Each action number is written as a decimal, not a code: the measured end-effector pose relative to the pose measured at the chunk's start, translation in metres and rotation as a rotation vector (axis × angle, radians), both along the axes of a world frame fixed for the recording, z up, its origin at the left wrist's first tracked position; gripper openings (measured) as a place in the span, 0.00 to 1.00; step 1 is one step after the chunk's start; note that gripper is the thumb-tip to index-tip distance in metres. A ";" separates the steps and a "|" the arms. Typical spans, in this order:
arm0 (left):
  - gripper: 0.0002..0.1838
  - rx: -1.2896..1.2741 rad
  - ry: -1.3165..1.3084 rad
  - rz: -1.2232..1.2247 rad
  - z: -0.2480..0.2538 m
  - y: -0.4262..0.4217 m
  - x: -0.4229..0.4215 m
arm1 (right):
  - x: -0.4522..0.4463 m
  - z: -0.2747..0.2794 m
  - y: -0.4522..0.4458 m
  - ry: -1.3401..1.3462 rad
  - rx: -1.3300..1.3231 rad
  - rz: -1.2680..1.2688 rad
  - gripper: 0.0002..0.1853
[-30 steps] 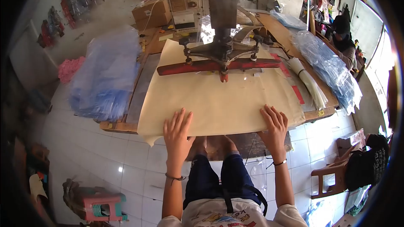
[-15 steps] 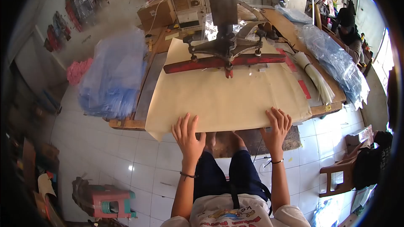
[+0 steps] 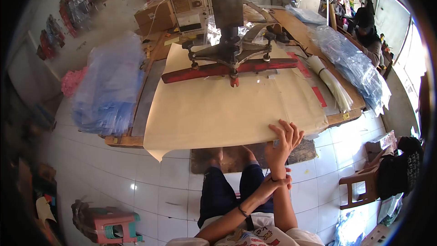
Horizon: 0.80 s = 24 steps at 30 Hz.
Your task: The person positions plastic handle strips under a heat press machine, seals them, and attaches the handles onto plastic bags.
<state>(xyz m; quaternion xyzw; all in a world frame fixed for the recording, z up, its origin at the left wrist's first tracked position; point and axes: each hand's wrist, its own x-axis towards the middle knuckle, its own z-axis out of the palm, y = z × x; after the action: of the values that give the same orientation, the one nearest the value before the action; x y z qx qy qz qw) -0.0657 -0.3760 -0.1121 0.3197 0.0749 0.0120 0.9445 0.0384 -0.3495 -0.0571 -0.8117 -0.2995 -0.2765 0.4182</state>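
A large tan sheet (image 3: pixel 214 114) covers the middle of the worktable, and its front edge hangs over the table edge, with the left corner drooping. My right hand (image 3: pixel 284 140) is at the sheet's front edge, right of the middle, fingers slightly bent and apart. Across my body, my left hand (image 3: pixel 271 187) is wrapped around my right wrist. Above the sheet is a press head (image 3: pixel 230 54) with a long red bar (image 3: pixel 200 72) beneath it. Whether the bar touches the sheet, I cannot tell.
Stacked bluish plastic bags (image 3: pixel 107 86) lie left on the table (image 3: pixel 119 141), more plastic bags (image 3: pixel 353 64) right, beside a bundle of pale strips (image 3: pixel 330 82). A pink and green stool (image 3: pixel 119 228) and a brown chair (image 3: pixel 357 184) stand on the floor. Another person (image 3: pixel 366 32) sits back right.
My left hand has left the sheet's front edge and crossed over to clasp my right wrist. My right hand stays near the sheet's edge. The whole view has shifted slightly.
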 end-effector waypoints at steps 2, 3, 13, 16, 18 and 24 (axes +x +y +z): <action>0.28 -0.065 -0.015 -0.006 -0.001 0.013 0.011 | -0.001 0.001 0.002 -0.006 -0.010 -0.019 0.22; 0.27 -0.096 -0.025 0.001 0.000 0.020 0.017 | -0.001 0.001 0.005 -0.012 -0.005 -0.017 0.22; 0.36 -0.133 -0.190 0.167 -0.008 0.016 0.018 | -0.004 -0.004 0.004 -0.027 0.017 -0.018 0.23; 0.37 -0.072 -0.051 0.028 -0.013 0.014 0.000 | -0.004 -0.007 0.004 -0.048 -0.005 -0.024 0.24; 0.36 0.112 -0.037 0.056 -0.027 0.017 0.000 | 0.001 -0.010 0.006 -0.078 -0.004 -0.024 0.25; 0.31 0.851 0.113 0.846 0.003 0.037 -0.015 | 0.006 -0.018 0.002 -0.068 -0.112 -0.047 0.24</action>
<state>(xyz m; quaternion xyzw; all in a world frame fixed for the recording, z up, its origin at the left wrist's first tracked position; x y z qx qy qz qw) -0.0807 -0.3390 -0.1089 0.6122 0.2343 0.3986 0.6414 0.0439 -0.3478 -0.0750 -0.8309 -0.3096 -0.2963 0.3549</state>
